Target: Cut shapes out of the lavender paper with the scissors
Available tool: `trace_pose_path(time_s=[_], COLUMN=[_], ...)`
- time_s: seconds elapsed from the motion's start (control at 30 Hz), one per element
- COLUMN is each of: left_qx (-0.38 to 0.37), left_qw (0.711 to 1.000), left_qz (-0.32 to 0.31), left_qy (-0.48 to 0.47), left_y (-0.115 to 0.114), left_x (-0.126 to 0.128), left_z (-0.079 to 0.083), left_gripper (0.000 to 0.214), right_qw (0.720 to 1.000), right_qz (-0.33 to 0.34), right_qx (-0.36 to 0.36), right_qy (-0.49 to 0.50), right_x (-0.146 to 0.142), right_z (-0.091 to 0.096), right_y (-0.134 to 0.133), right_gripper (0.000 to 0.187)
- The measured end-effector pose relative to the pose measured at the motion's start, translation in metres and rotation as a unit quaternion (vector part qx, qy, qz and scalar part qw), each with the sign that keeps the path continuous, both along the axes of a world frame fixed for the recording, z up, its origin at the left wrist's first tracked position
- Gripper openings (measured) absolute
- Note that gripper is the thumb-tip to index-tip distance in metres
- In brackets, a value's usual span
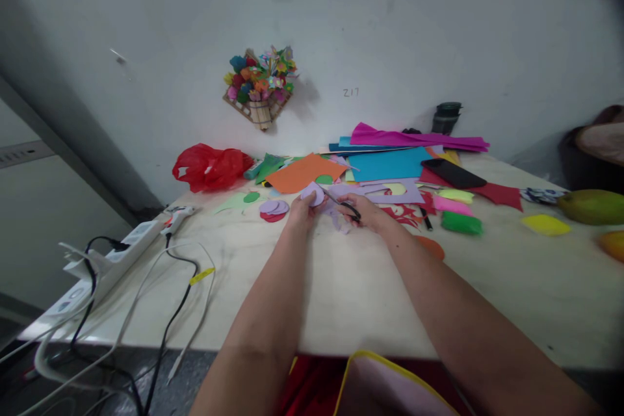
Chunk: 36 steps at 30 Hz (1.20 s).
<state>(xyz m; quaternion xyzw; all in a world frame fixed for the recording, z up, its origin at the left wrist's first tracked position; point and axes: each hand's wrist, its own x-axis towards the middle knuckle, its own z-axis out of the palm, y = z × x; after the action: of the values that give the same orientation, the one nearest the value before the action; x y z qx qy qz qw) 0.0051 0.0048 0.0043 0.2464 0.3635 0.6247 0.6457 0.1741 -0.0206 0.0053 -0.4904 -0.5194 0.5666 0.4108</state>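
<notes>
My left hand (303, 208) is closed on a small lilac paper piece (312, 194), held just above the pale wooden table (341, 286). My right hand (363, 211) grips black-handled scissors (344, 205), whose blades point left into the lilac paper. A small stack of lilac and red paper circles (273, 210) lies just left of my left hand. Lilac paper scraps (341, 221) lie under and between both hands.
Coloured paper sheets (390, 162), a dark phone (453, 173) and a red plastic bag (210, 167) lie at the back by the wall. Green (461, 223) and yellow (546, 225) pieces sit right. A power strip (112, 260) with cables occupies the left edge. A paper flower basket (260, 86) hangs on the wall.
</notes>
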Motion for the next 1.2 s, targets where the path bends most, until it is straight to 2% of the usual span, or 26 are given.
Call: trace_pose_path(time_s=[0.37,0.53,0.8,1.2], left_qx=[0.015,0.022,0.011,0.012], left_qw=[0.999,0.997,0.998,0.999], left_qz=[-0.046,-0.06,-0.055,-0.035], left_qy=[0.02,0.031,0.036,0.024], left_y=[0.0035,0.0028,0.0049,0.0012], left_x=[-0.0032,-0.0039,-0.005,-0.003], left_z=[-0.0073,-0.0072,-0.0082,-0.0029], left_gripper=[0.038,0.031,0.038,0.03], right_qw=[1.0,1.0,1.0,0.999], right_qz=[0.009,0.003,-0.006,-0.002], right_qx=[-0.01,-0.008,0.026,0.025], right_qy=[0.021,0.008,-0.008,-0.039], right_x=[-0.0014,-0.0018,-0.0002,-0.0005], right_z=[0.0036,0.0053,0.0016,0.0009], right_y=[-0.0013,-0.0038,-0.0024,-0.0012], right_gripper=[0.025,0.026,0.033,0.032])
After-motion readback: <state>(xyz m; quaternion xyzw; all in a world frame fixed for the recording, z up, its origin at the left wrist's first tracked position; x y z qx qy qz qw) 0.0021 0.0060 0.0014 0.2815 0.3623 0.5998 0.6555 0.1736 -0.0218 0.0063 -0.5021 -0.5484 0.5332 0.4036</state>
